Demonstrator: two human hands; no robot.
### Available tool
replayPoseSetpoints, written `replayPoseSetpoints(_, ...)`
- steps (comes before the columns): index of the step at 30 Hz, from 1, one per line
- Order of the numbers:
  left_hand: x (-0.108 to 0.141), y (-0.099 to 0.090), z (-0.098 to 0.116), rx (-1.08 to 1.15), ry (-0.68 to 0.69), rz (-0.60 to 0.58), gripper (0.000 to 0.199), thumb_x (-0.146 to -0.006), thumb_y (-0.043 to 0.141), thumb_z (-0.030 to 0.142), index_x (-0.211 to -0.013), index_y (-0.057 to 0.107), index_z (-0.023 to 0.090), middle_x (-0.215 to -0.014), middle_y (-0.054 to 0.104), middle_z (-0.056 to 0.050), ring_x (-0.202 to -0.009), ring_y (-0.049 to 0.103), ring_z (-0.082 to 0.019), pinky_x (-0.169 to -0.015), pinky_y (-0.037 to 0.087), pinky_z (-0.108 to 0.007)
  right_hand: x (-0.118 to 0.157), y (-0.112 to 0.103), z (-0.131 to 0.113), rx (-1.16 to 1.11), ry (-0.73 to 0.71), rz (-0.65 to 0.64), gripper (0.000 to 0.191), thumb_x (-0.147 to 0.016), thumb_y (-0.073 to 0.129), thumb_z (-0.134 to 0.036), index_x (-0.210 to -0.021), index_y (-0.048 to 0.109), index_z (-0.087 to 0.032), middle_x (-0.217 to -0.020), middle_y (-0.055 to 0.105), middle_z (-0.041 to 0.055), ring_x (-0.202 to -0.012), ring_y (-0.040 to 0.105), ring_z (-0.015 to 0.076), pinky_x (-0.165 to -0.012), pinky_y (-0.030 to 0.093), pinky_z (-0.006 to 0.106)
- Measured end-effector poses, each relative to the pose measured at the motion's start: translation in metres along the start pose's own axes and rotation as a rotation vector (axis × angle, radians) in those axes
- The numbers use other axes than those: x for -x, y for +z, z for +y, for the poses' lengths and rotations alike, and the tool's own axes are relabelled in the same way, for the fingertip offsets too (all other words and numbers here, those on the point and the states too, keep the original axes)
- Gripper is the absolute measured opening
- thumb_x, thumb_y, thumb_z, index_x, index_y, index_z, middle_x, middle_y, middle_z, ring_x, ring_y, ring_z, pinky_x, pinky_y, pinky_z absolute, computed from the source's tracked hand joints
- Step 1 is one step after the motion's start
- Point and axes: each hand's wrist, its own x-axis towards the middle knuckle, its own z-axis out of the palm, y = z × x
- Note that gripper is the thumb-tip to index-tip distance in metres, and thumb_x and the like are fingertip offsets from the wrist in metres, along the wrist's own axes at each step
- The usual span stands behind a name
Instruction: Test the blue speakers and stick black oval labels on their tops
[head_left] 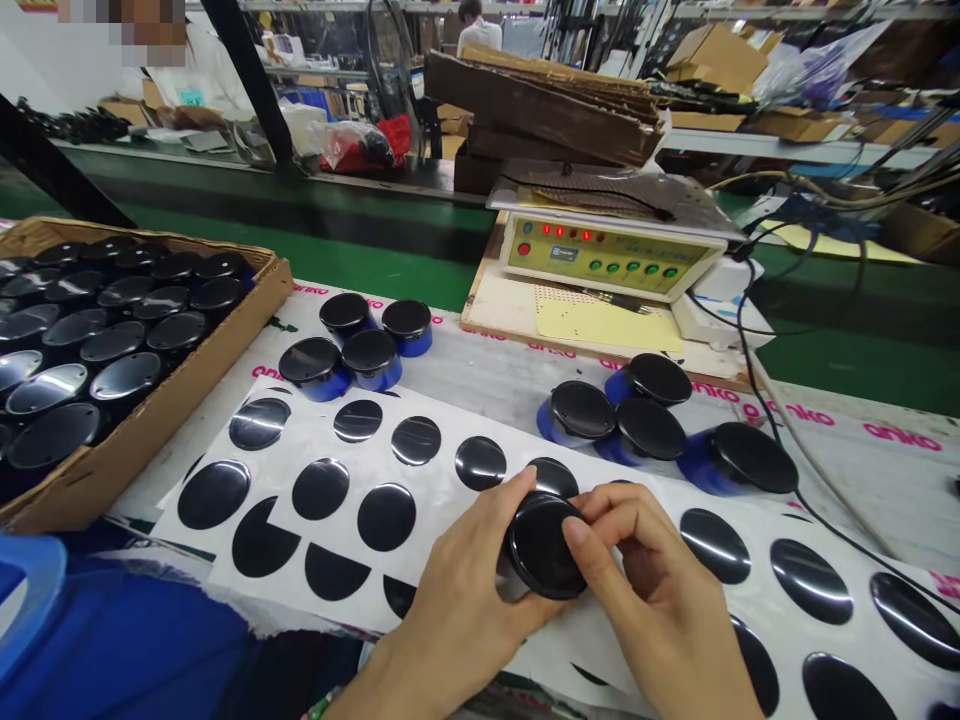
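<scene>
My left hand (469, 575) is wrapped around the side of a round part with a glossy black top (541, 550), holding it tilted toward me. My right hand (660, 600) closes on the same part's right edge, the thumb on the black face and the fingers curled behind. Whether those fingers also pinch a separate film is hidden. Under both hands lie white sheets (296, 535) bearing rows of shiny black round stickers (386, 517). Beyond them stand short blue cylinders with black tops, one group (371, 358) at left and another (651, 428) at right.
At left, a cardboard tray (217, 370) holds many black-topped parts. A control box (611, 258) with lit red digits sits on a board at the back, flat cardboard (540, 105) behind it. Cables (757, 385) run down the right side. Two people are in the background.
</scene>
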Motion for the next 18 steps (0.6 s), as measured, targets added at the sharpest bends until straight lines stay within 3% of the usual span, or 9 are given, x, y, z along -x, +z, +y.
replayPoseSetpoints(4,0.001,0.000,0.000,-0.025,0.017,0.032,0.080,-0.075,0.076,0.025,-0.138,0.029,0.040,-0.132,0.058,0.004,-0.118,0.058,-0.018,-0.098,0.051,-0.032,0.005,-0.002,0.001,-0.059,0.001,-0.010,0.020,-0.088,0.060,-0.031,-0.071,0.057,-0.022,-0.095,0.053,0.0039,-0.092,0.057,0.0175,-0.074,0.050,0.024)
replayPoseSetpoints(8,0.002,0.001,-0.001,-0.034,0.038,0.035,0.083,-0.074,0.077,0.024,-0.139,0.027,0.039,-0.133,0.057,0.003,-0.117,0.059,-0.019,-0.100,0.050,-0.033,0.012,-0.002,0.004,-0.179,0.092,0.036,0.017,-0.087,0.062,-0.033,-0.074,0.060,-0.022,-0.108,0.049,0.0053,-0.106,0.057,0.0220,-0.082,0.052,0.026)
replayPoseSetpoints(13,0.001,0.001,-0.002,-0.005,0.051,0.055,0.083,-0.076,0.075,0.024,-0.140,0.024,0.039,-0.133,0.057,0.002,-0.118,0.058,-0.018,-0.100,0.050,-0.033,0.011,-0.005,0.003,-0.328,0.175,0.102,0.019,-0.087,0.061,-0.038,-0.075,0.063,-0.023,-0.108,0.048,0.0048,-0.100,0.059,0.0219,-0.080,0.053,0.028)
replayPoseSetpoints(18,0.000,0.000,-0.001,0.011,0.058,0.049,0.081,-0.077,0.075,0.024,-0.140,0.025,0.039,-0.135,0.055,0.003,-0.121,0.056,-0.017,-0.102,0.048,-0.031,0.007,-0.004,0.002,-0.209,0.149,0.120,0.019,-0.085,0.063,-0.039,-0.074,0.063,-0.024,-0.109,0.050,0.0051,-0.099,0.056,0.0216,-0.077,0.051,0.027)
